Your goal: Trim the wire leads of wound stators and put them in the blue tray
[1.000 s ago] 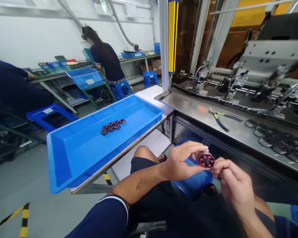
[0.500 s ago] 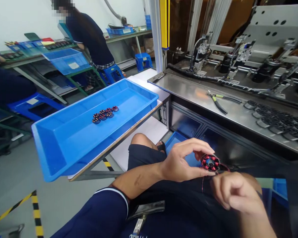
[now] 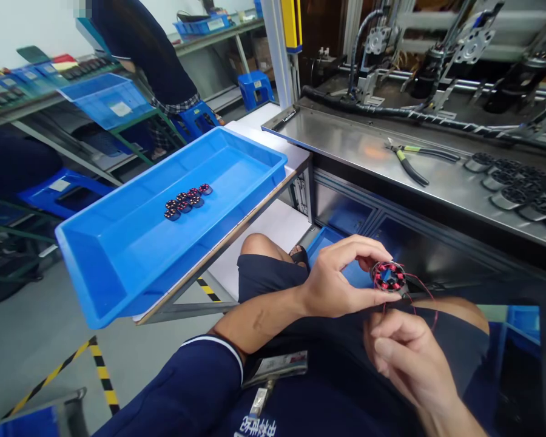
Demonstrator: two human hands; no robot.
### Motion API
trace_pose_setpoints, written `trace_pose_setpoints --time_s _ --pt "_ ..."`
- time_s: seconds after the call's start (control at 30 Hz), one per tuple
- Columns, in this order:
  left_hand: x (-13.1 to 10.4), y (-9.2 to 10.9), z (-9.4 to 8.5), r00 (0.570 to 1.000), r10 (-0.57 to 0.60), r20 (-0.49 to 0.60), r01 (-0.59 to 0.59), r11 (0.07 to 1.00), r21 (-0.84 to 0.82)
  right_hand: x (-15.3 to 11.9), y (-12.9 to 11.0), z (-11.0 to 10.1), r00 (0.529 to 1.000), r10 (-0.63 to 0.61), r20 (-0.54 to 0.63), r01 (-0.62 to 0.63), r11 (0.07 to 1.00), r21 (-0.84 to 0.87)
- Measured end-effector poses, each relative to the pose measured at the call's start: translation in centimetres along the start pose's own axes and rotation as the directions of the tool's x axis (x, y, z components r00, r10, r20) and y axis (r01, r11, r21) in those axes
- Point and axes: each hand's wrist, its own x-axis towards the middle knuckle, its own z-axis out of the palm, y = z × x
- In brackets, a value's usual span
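My left hand [image 3: 341, 279] grips a small round stator [image 3: 388, 277] with red wire coils between thumb and fingers, above my lap. Thin red wire leads [image 3: 421, 291] trail from it down toward my right hand [image 3: 404, 358]. The right hand sits just below the stator with fingers curled, pinching near the leads; whether it holds them is hard to tell. Several finished stators [image 3: 187, 199] lie in a row in a large blue tray [image 3: 131, 267] to my left.
A steel machine bench [image 3: 364, 152] on the right carries pliers [image 3: 409, 161] and a row of dark round parts [image 3: 519, 182]. A small blue bin [image 3: 327, 246] stands by my knee. Another person [image 3: 141, 42] works at a far table with blue bins [image 3: 104, 100].
The view tilted down and shifted. My left hand stayed on the stator, lifting it slightly. My right hand dropped away from the stator toward my lap, drawing the red leads out.
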Motion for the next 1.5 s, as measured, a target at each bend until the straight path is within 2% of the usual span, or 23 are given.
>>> trace_pose_setpoints --time_s 0.07,0.17,0.23,0.33,0.47,0.53,0.63,0.73,0.8,0.87,0.9,0.97,1.03,1.1,1.13,1.2,1.27,1.3,1.37,1.43,1.5 --pt "-0.1 -0.2 -0.1 0.997 -0.07 0.044 0.073 0.993 -0.091 0.2 -0.8 -1.1 1.0 -0.01 0.013 0.011 0.994 -0.107" --pt "-0.3 0.0 -0.4 0.976 -0.151 0.155 0.177 0.969 -0.17 0.9 -3.1 -2.1 0.99 -0.117 -0.075 0.096 0.967 -0.235" --pt "-0.5 0.3 -0.6 0.959 -0.18 0.22 0.221 0.959 -0.177 1.3 -4.8 -1.9 0.977 -0.172 -0.13 0.132 0.954 -0.268" --pt "-0.7 0.7 -0.5 0.942 -0.199 0.269 0.249 0.954 -0.167 1.5 -6.2 -0.7 0.977 -0.118 -0.177 0.059 0.95 -0.308" --pt "-1.1 0.4 0.0 0.94 -0.247 0.235 0.304 0.919 -0.25 1.2 -5.9 0.1 0.981 -0.082 -0.174 0.017 0.939 -0.343" --pt "-1.4 0.2 0.2 0.925 -0.31 0.218 0.37 0.864 -0.342 0.9 -5.5 -0.3 0.986 -0.091 -0.137 0.031 0.92 -0.39" --pt "-1.6 0.0 0.3 0.862 -0.429 0.27 0.506 0.715 -0.483 0.4 -4.9 -1.0 0.991 -0.101 -0.092 0.045 0.877 -0.479" --pt "-1.6 0.1 0.4 0.796 -0.5 0.34 0.6 0.587 -0.543 0.0 -4.5 -1.1 0.987 -0.129 -0.091 0.056 0.823 -0.565" --pt "-1.6 0.2 0.6 0.776 -0.528 0.344 0.621 0.55 -0.558 -0.1 -4.3 -0.8 0.98 -0.168 -0.109 0.067 0.787 -0.614" --pt "-1.6 0.4 0.8 0.781 -0.535 0.322 0.616 0.575 -0.538 -0.1 -4.1 -0.6 0.973 -0.204 -0.109 0.082 0.746 -0.661" --pt "-1.6 0.5 0.9 0.798 -0.529 0.29 0.597 0.625 -0.503 -0.1 -4.0 -0.6 0.967 -0.235 -0.1 0.103 0.718 -0.689" --pt "-1.7 0.7 0.9 0.87 -0.456 0.185 0.492 0.8 -0.344 0.0 -4.0 -0.6 0.939 -0.336 -0.071 0.173 0.642 -0.747" --pt "-1.8 0.9 0.7 0.961 -0.261 0.086 0.269 0.958 -0.096 0.1 -4.1 -0.7 0.878 -0.478 -0.042 0.269 0.564 -0.781" --pt "-1.8 1.1 0.5 0.997 -0.047 0.068 0.039 0.992 0.117 0.2 -4.2 -0.6 0.823 -0.567 -0.032 0.337 0.533 -0.776" --pt "-1.8 1.2 0.5 0.996 0.021 0.082 -0.035 0.983 0.18 0.3 -4.2 -0.4 0.815 -0.578 -0.042 0.346 0.543 -0.765" --pt "-1.8 1.4 0.4 0.992 0.076 0.105 -0.099 0.966 0.237 0.4 -3.9 0.0 0.827 -0.558 -0.075 0.329 0.587 -0.74" --pt "-1.7 1.6 0.4 0.992 0.061 0.109 -0.084 0.971 0.225 0.5 -3.4 0.4 0.832 -0.539 -0.135 0.296 0.636 -0.713" --pt "-1.8 1.7 0.4 0.995 0.016 0.103 -0.035 0.981 0.189 0.5 -3.0 0.5 0.822 -0.542 -0.174 0.286 0.657 -0.698" --pt "-1.8 1.7 0.5 0.984 -0.149 0.094 0.146 0.988 0.041 0.4 -2.2 0.5 0.788 -0.561 -0.253 0.283 0.694 -0.662" --pt "-1.9 1.5 0.7 0.933 -0.333 0.136 0.353 0.922 -0.158 0.3 -1.5 0.5 0.767 -0.563 -0.308 0.284 0.729 -0.623" --pt "-2.1 1.2 0.8 0.898 -0.405 0.174 0.439 0.857 -0.27 0.2 -1.0 0.4 0.779 -0.539 -0.322 0.284 0.76 -0.585"
